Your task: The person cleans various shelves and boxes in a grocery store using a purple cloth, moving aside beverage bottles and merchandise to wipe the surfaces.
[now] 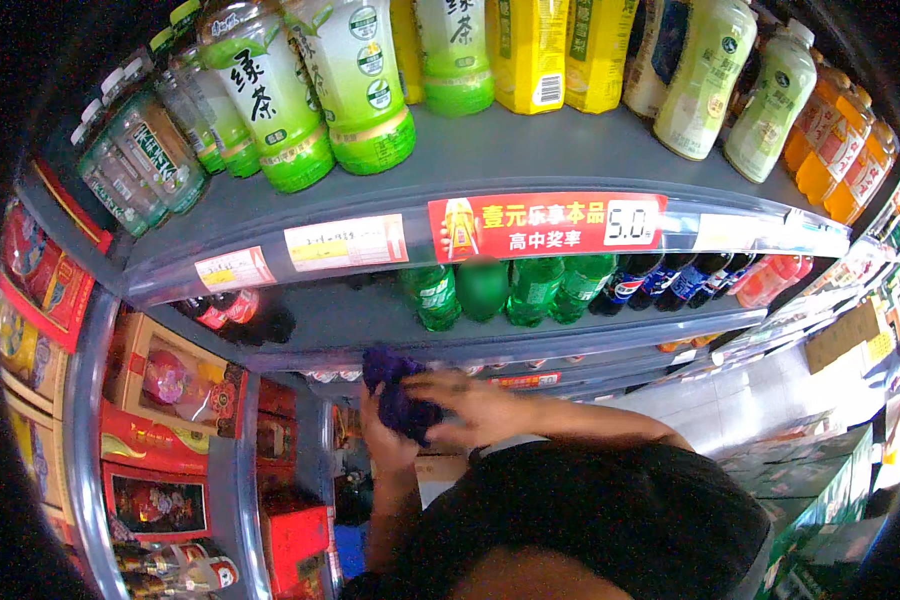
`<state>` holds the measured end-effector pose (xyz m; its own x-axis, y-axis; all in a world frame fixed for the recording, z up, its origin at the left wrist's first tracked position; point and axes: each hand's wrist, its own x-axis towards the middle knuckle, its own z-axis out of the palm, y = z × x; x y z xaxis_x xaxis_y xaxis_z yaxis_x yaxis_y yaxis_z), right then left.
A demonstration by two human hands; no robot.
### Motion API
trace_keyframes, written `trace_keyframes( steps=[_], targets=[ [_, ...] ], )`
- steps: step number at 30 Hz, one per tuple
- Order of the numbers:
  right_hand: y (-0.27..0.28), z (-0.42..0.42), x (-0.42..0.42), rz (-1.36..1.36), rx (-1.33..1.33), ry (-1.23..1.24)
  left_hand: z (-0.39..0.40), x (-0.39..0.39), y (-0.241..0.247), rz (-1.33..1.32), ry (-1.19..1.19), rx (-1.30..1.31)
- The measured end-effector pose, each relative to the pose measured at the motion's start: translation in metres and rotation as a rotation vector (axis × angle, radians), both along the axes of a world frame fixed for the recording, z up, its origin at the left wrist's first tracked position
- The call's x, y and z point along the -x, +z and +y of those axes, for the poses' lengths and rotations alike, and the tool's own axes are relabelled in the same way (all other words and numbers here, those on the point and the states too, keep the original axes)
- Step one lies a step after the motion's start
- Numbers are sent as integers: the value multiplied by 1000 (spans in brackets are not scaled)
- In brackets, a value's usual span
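In front of my chest, both hands are on a bunched, dark purple cloth (409, 401). My left hand (388, 431) grips it from below and the left side. Across its right side lie the fingers of my right hand (476, 409), bent and slightly blurred. Whether anything is wrapped inside the cloth cannot be seen. Just beyond the hands runs the front edge of a grey shelf (330, 330). Green soda bottles (532, 292) stand on that shelf, with dark cola bottles (645, 281) to their right and several red-labelled dark bottles (221, 309) at the left end.
The upper shelf (525, 146) holds green tea bottles (277, 112), yellow drink bottles (532, 56), pale green bottles (709, 82) and orange bottles (840, 142). A red price sign (547, 225) is on its edge. Boxed goods (184, 375) fill the left rack. Stacked cartons (810, 480) stand at right.
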<state>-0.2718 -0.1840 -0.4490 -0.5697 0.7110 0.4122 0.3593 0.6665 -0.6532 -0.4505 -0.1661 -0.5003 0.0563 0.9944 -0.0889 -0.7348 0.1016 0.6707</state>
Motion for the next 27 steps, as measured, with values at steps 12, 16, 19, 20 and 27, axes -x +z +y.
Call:
trace_keyframes(
  steps=[12, 16, 19, 20, 27],
  targets=[
    [13, -12, -50, 17, -284, -380, 145, -33, 21, 1727, -108, -1004],
    [-4, -16, -58, -7, -247, -315, 159, -35, 15, 1946, -285, -1035],
    [9, -23, -55, 25, -144, -238, 243, 38, -77, 1932, -107, -1463],
    [0, -30, -69, 11, -134, -302, 233, -3, -64, 1759, -192, -1179],
    [-24, -46, -80, -3, -201, -292, 238, -39, -33, 1726, -423, -1124]
  ],
)
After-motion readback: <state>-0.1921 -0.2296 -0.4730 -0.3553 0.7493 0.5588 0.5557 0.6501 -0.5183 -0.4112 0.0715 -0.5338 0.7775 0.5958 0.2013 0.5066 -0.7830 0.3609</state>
